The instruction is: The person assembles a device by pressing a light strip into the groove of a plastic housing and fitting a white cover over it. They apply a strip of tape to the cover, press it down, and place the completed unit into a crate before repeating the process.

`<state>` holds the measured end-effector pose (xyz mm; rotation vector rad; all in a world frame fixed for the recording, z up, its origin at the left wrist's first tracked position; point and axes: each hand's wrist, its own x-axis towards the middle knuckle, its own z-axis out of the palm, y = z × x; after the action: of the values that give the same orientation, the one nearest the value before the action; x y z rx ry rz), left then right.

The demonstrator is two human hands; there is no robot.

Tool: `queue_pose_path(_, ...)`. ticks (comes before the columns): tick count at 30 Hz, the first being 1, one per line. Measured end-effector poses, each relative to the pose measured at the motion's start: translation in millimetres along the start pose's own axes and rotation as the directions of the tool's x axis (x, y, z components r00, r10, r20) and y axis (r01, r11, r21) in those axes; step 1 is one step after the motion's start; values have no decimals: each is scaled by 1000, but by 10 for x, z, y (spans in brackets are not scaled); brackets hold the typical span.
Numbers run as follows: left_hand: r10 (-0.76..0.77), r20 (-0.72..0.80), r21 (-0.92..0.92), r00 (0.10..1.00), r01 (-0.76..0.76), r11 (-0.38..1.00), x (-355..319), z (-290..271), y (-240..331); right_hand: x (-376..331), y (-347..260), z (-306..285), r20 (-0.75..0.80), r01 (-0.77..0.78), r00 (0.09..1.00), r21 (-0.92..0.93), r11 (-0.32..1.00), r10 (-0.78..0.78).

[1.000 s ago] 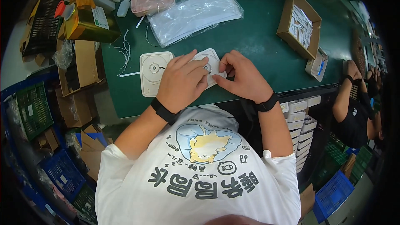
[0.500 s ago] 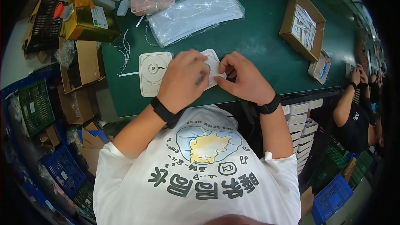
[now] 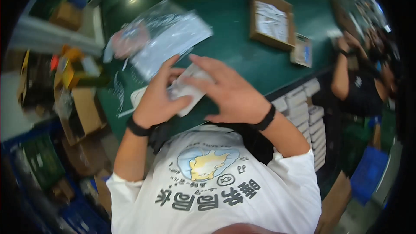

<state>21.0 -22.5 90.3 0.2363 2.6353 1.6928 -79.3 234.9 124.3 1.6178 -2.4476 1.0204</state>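
Observation:
A flat white plastic casing with rounded corners (image 3: 197, 90) is tilted between my two hands, blurred by motion. My left hand (image 3: 157, 91) holds its left side, thumb on the near edge and fingers bent at the far edge. My right hand (image 3: 236, 93) reaches over the casing from the right, its fingers apart, one lying across the top and the thumb stretched away near the table's front edge. A second white casing (image 3: 137, 97) lies on the table, mostly hidden behind my left hand.
Beyond my hands on the green table (image 3: 229, 60) lie a clear bag of white sheets (image 3: 173, 39) and a pink box (image 3: 132, 39). A cardboard box of white strips (image 3: 255, 30) and a small tray (image 3: 302, 52) stand right. Boxed white units (image 3: 299, 104) are stacked below. A co-worker (image 3: 357, 82) is at right.
The view has turned and shifted. My right hand has spread its fingers over the casing, and the casing has tilted. My left hand has moved to grip its left side.

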Motion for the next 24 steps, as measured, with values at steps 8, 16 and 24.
queue_pose_path(8,-148,-104,-231,984,120,965,-155,-174,197,-421,930,-796,-366,-296,902,-134,946,231)
queue_pose_path(16,-167,-208,578,964,258,774,-1109,-318,-65,-2063,3922,-2204,-709,-965,159,-258,-43,687)
queue_pose_path(24,-28,-285,544,958,186,818,-866,199,-291,-1341,3142,-2012,-656,-734,678,-630,253,332)
